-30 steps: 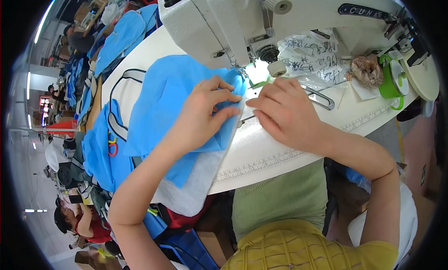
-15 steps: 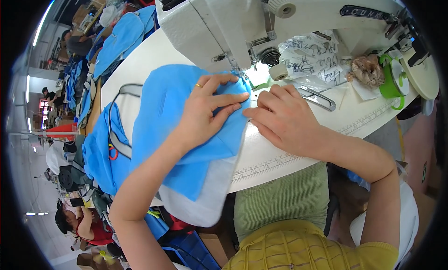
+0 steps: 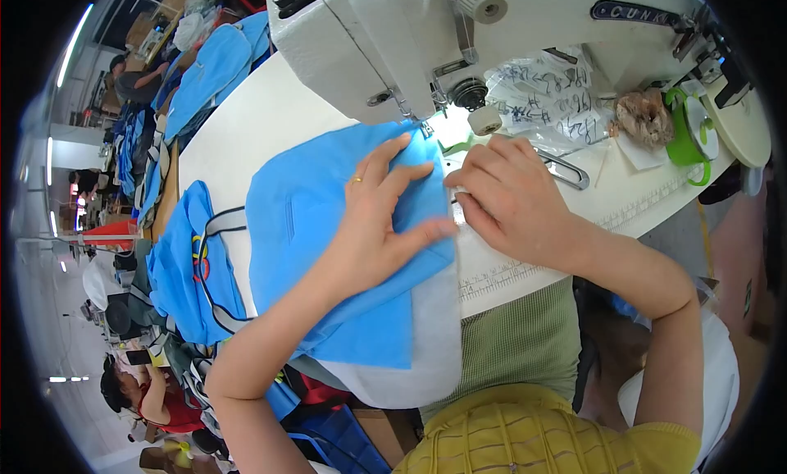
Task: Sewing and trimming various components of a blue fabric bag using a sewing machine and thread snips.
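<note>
A blue fabric piece [image 3: 287, 187] lies on the white sewing table under the sewing machine [image 3: 361, 56], its upper right corner at the lit presser foot [image 3: 426, 129]. A pale grey-white layer [image 3: 434, 326] shows beneath it and hangs past the table's front edge. On top, my left hand [image 3: 381, 216] rests with fingers spread and thumb stretched toward the right edge; the thumb is slightly blurred. Just right of the needle area, my right hand [image 3: 512, 199] is closed, its curled fingertips at the fabric's edge. The exact pinch is partly hidden by the fingers.
More blue fabric with a black-and-white strap [image 3: 221, 220] lies at the left. Metal snips [image 3: 566, 169], a plastic bag [image 3: 545, 97], a brown lump in clear wrap [image 3: 643, 117] and a green cup [image 3: 684, 138] sit at the right. A ruler scale runs along the front edge.
The blue fabric and its pale layer have swung round, their lower end shifting right. My left hand has moved down a little and spread its thumb; my right hand has shifted slightly right.
</note>
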Demonstrator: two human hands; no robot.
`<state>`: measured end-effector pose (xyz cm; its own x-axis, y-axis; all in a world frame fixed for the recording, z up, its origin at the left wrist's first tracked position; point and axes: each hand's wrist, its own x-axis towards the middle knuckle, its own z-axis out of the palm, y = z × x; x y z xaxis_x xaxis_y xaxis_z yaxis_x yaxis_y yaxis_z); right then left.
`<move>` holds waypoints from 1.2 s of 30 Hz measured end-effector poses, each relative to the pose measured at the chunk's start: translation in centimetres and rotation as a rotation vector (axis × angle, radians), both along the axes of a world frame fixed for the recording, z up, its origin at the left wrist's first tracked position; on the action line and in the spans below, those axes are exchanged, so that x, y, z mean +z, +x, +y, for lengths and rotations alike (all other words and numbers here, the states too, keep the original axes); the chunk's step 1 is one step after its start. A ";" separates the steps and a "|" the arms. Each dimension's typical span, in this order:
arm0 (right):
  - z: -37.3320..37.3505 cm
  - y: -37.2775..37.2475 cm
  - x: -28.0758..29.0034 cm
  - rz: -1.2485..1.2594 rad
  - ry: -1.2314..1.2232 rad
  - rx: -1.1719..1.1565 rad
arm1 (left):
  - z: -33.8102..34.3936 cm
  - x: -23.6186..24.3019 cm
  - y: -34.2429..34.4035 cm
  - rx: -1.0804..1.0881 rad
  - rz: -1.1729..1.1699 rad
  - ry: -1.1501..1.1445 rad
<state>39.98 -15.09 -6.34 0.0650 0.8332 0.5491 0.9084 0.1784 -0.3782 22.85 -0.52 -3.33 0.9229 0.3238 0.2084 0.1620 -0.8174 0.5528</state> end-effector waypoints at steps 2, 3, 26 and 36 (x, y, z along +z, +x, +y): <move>-0.1 0.1 0.0 0.001 -0.008 -0.034 | -0.7 0.2 -0.8 -0.037 0.042 -0.067; -0.1 0.0 0.0 0.006 -0.002 -0.028 | -0.7 0.0 -0.8 -0.042 0.047 -0.070; 1.5 -1.6 -0.5 -0.110 0.179 0.124 | 1.4 -0.3 0.1 0.139 -0.285 -0.487; 1.0 -1.7 -0.3 -0.119 0.065 0.157 | 3.0 -0.6 -0.1 -0.153 -0.107 -0.144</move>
